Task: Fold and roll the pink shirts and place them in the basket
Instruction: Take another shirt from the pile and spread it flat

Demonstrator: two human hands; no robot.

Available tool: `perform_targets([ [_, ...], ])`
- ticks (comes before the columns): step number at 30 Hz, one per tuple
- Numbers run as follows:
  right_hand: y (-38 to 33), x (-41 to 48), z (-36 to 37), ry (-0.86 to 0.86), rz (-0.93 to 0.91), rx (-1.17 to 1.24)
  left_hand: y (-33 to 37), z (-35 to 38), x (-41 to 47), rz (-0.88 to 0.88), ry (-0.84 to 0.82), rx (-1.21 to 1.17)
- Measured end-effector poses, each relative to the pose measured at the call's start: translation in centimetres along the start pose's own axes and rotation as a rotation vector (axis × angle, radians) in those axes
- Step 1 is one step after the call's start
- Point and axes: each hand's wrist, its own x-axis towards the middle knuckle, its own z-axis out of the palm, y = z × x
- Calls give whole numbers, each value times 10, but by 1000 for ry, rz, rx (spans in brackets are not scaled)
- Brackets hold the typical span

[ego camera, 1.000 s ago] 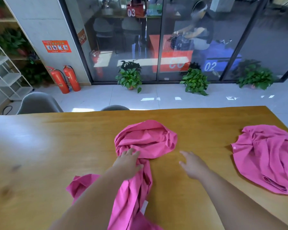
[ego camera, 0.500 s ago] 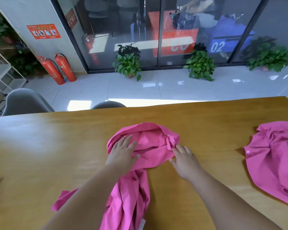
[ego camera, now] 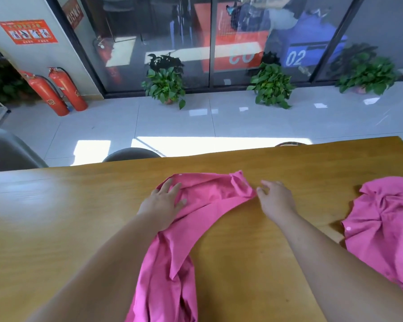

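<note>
Pink shirts number two on the bench (ego camera: 56, 217): the first shirt (ego camera: 209, 194) sprawls mid-bench, the left hand (ego camera: 163, 203) pressing it flat with spread fingers and the right hand (ego camera: 276, 199) loosely open, thumb touching its right corner, while the second shirt (ego camera: 386, 228) lies bunched well apart at the right.

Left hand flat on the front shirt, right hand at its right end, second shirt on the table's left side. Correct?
No. The head view shows the second shirt on the right side of the table, not the left. The left hand is flat on the front shirt, the right hand at its right end.
</note>
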Motion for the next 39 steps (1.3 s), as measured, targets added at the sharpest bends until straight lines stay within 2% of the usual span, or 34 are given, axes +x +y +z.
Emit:
perform_targets([
  [2, -5, -16, 14, 67, -73, -74, 4, 2, 0, 2, 26, 34],
  [4, -15, -36, 27, 140, -261, -112, 3, 6, 0, 8, 6, 105],
  [6, -26, -52, 38, 47, -473, -209, 0, 9, 0, -6, -49, 172],
  [8, -30, -58, 51, -131, -573, -360, -3, 10, 0, -31, -80, 197],
  [9, -27, -58, 56, -192, -561, -414, -6, 9, 1, -49, -90, 202],
  [11, -17, -53, 60, -209, -461, -448, -12, 5, 1, -80, -119, 220],
  [16, 0, -37, 51, -142, -245, -435, -25, 2, -1, -146, -219, 245],
  [19, -1, -32, 45, -72, -124, -400, -30, 6, -2, -151, -216, 256],
  [21, -7, -35, 43, 36, -179, -371, -33, 8, -2, -139, -190, 274],
  [23, -15, -42, 45, 109, -409, -346, -34, 9, -4, -123, -153, 296],
  [25, -21, -48, 51, 88, -622, -359, -36, 11, -5, -118, -111, 288],
  [26, -23, -50, 54, 45, -670, -394, -38, 12, -7, -124, -96, 265],
  [28, -25, -48, 60, -30, -617, -490, -43, 17, -11, -140, -77, 202],
  [30, -26, -41, 60, -71, -435, -511, -48, 22, -15, -143, -61, 158],
  [34, -36, -21, 48, -85, -138, -380, -51, 25, -20, -106, -20, 74],
  [36, -45, -26, 45, 18, -131, -334, -52, 27, -24, -99, 78, -68],
  [39, -64, -64, 53, 181, -345, -264, -52, 34, -33, -86, 266, -153],
])
